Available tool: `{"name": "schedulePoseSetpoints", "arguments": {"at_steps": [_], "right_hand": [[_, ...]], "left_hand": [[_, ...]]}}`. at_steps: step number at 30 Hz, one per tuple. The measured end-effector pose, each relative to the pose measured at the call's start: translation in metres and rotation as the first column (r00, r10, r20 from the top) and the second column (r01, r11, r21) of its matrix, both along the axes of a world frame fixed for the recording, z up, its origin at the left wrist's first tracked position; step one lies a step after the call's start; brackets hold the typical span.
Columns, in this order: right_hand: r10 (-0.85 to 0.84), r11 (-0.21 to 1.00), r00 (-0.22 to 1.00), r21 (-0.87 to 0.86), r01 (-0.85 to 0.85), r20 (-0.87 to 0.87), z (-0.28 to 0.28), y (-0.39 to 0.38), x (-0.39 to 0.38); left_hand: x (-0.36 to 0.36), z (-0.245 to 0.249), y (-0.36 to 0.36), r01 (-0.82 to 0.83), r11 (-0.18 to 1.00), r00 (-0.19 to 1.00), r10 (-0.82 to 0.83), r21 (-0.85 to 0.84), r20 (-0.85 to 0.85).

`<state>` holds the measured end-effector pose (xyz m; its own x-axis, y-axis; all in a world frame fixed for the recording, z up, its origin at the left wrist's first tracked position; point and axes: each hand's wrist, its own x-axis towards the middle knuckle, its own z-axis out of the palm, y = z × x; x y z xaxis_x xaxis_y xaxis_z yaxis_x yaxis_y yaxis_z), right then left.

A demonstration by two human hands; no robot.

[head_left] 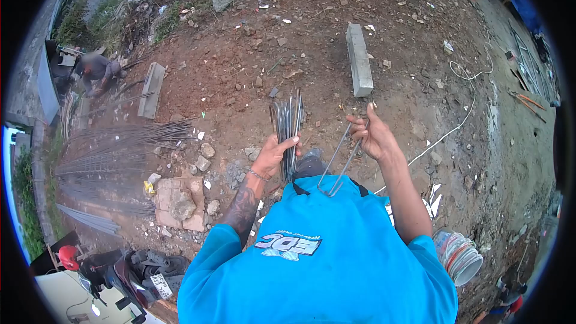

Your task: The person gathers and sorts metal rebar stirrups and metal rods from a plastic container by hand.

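Rod bundle (287, 121) gripped upright by left hand (273, 155) fingers; right hand (373, 137) fingers pinching a bent rod (339, 167) alongside.

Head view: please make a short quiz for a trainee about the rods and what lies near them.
1. True or false: the left hand grips a rod bundle.
2. What does the right hand hold? A) a hammer B) one bent rod C) a brick
3. Name the long grey thing that lies beyond both hands.

Key: 1 true. 2 B. 3 concrete block.
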<state>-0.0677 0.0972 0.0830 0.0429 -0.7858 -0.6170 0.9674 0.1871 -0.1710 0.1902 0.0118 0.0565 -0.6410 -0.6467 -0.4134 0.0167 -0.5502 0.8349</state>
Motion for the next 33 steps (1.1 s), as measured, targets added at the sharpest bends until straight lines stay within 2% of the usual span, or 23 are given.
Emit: {"name": "schedulePoseSetpoints", "arguments": {"at_steps": [3, 5, 7, 9, 11, 13, 15, 16, 17, 18, 19, 22, 24, 25, 27, 33], "right_hand": [[0.004, 0.999, 0.992, 0.054, 0.002, -0.125, -0.028, -0.037, 0.031], [0.137, 0.987, 0.979, 0.102, -0.123, -0.148, -0.035, -0.057, 0.048], [0.195, 0.98, 0.961, 0.081, -0.182, -0.198, -0.034, -0.063, 0.062], [0.245, 0.969, 0.938, 0.069, -0.236, -0.244, -0.034, -0.062, 0.071], [0.321, 0.938, 0.902, -0.039, -0.346, -0.287, -0.034, -0.061, 0.074], [0.345, 0.935, 0.866, 0.049, -0.352, -0.362, -0.033, -0.055, 0.08], [0.382, 0.917, 0.821, 0.069, -0.392, -0.425, -0.042, -0.059, 0.085], [0.388, 0.911, 0.815, 0.043, -0.411, -0.43, -0.047, -0.059, 0.085], [0.395, 0.908, 0.805, 0.053, -0.416, -0.443, -0.046, -0.058, 0.086], [0.396, 0.908, 0.797, 0.065, -0.414, -0.455, -0.043, -0.058, 0.089], [0.385, 0.911, 0.786, 0.063, -0.408, -0.484, -0.042, -0.06, 0.094], [0.398, 0.898, 0.741, 0.064, -0.436, -0.54, -0.049, -0.064, 0.104], [0.423, 0.882, 0.71, 0.077, -0.464, -0.563, -0.049, -0.064, 0.113], [0.463, 0.86, 0.694, 0.092, -0.501, -0.552, -0.045, -0.066, 0.122], [0.516, 0.825, 0.661, 0.106, -0.556, -0.545, -0.042, -0.076, 0.14], [0.699, 0.65, 0.516, 0.14, -0.747, -0.495, -0.035, -0.128, 0.195]], "left_hand": [[-0.012, 0.004, 0.01, 0.039, 0.999, 0.999, -0.039, -0.012, -0.005], [-0.016, 0.009, 0.016, 0.037, 0.998, 0.999, -0.037, 0.042, 0.004], [-0.018, 0.012, 0.021, 0.03, 1.0, 1.0, -0.03, 0.008, 0.001], [-0.019, 0.016, 0.027, 0.023, 0.999, 0.998, -0.02, 0.043, -0.057], [-0.018, 0.006, 0.033, -0.028, 0.997, 0.996, 0.035, 0.077, -0.087], [-0.017, 0.002, 0.037, -0.061, 0.998, 0.995, 0.063, 0.021, -0.083], [-0.006, -0.002, 0.037, 0.038, 0.994, 0.999, -0.037, 0.101, -0.008], [-0.004, -0.01, 0.037, 0.032, 0.997, 0.998, -0.028, 0.074, -0.051], [-0.004, 0.001, 0.04, -0.042, 0.998, 0.998, 0.045, 0.052, -0.045], [0.0, -0.015, 0.039, -0.038, 0.996, 0.999, 0.038, 0.081, 0.009], [0.002, -0.042, 0.039, -0.058, 0.998, 0.998, 0.057, 0.005, 0.038], [0.014, -0.016, 0.036, -0.091, 0.994, 0.996, 0.09, 0.055, 0.008], [0.022, -0.014, 0.033, -0.115, 0.976, 0.991, 0.125, 0.186, -0.04], [0.027, -0.011, 0.028, -0.133, 0.975, 0.988, 0.144, 0.175, -0.048], [0.038, 0.002, 0.021, -0.255, 0.935, 0.967, 0.254, 0.247, 0.039], [0.081, -0.027, -0.001, -0.422, 0.87, 0.901, 0.433, 0.255, 0.015]]}}
